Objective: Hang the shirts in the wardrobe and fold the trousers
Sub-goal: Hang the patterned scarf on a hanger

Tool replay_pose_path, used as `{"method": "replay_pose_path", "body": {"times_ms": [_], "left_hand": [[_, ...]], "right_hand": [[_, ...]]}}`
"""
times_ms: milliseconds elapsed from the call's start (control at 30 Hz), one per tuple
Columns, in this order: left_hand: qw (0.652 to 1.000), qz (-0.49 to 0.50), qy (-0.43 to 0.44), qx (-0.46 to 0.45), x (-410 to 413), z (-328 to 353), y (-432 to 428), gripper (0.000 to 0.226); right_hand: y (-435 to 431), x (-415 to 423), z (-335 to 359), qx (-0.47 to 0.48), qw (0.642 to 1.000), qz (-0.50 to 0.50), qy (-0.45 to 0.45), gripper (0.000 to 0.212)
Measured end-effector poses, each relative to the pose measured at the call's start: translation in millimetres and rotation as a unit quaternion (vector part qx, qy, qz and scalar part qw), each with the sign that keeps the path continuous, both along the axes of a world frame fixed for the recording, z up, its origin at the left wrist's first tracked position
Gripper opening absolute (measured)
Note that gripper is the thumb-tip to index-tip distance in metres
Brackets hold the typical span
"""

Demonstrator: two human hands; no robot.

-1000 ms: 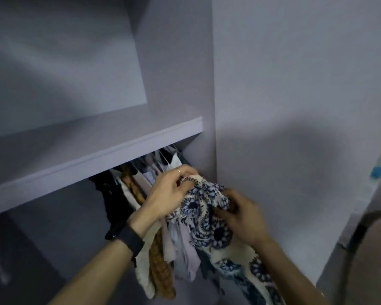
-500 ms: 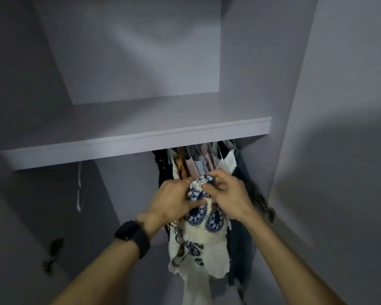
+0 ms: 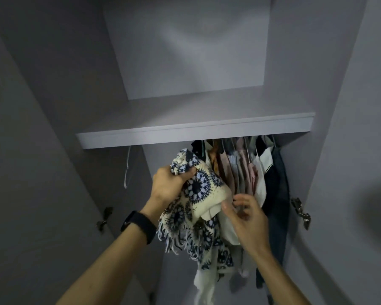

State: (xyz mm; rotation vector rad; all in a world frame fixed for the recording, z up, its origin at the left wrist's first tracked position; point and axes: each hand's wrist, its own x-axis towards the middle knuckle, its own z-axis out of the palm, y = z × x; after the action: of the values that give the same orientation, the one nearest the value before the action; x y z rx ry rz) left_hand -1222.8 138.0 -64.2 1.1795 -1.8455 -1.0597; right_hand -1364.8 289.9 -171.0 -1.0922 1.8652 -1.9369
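Gripping the bunched top of the patterned shirt (image 3: pixel 198 190), the left hand (image 3: pixel 169 186) is raised just below the shelf (image 3: pixel 185 133). The right hand (image 3: pixel 246 214) is held just beside the shirt's lower fold, fingers loosely curled, nothing gripped. The shirt is held left of the hung clothes (image 3: pixel 246 172); a bare hanger (image 3: pixel 127 168) is noted farther left.
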Motion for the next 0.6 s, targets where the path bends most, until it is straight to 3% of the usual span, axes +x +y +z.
{"method": "replay_pose_path", "body": {"times_ms": [167, 233, 300, 433, 533, 600], "left_hand": [[0.995, -0.01, 0.056, 0.076, 27.8, -10.0, -5.7, 0.05], [0.993, -0.037, 0.061, 0.094, 38.0, -12.1, -6.2, 0.047], [0.991, -0.056, 0.053, 0.109, 49.0, -14.5, -10.5, 0.043], [0.997, -0.034, -0.047, 0.045, 75.6, -21.5, -29.1, 0.036], [0.984, -0.019, -0.174, -0.01, 97.6, -34.2, -34.1, 0.044], [0.971, -0.053, -0.231, -0.044, 107.7, -48.3, -33.4, 0.072]], "right_hand": [[-13.8, 24.8, -11.9, 0.029, 0.997, 0.074, -0.005, 0.073], [-26.5, 28.7, -4.0, 0.033, 0.991, 0.127, 0.026, 0.066], [-43.5, 28.3, 2.7, 0.061, 0.984, 0.116, 0.117, 0.047], [-65.9, 33.0, 29.2, 0.093, 0.969, 0.095, 0.207, 0.025], [-76.1, 34.6, 55.7, 0.122, 0.957, 0.095, 0.244, 0.02], [-88.2, 37.1, 69.1, 0.151, 0.948, 0.095, 0.263, 0.016]]}}
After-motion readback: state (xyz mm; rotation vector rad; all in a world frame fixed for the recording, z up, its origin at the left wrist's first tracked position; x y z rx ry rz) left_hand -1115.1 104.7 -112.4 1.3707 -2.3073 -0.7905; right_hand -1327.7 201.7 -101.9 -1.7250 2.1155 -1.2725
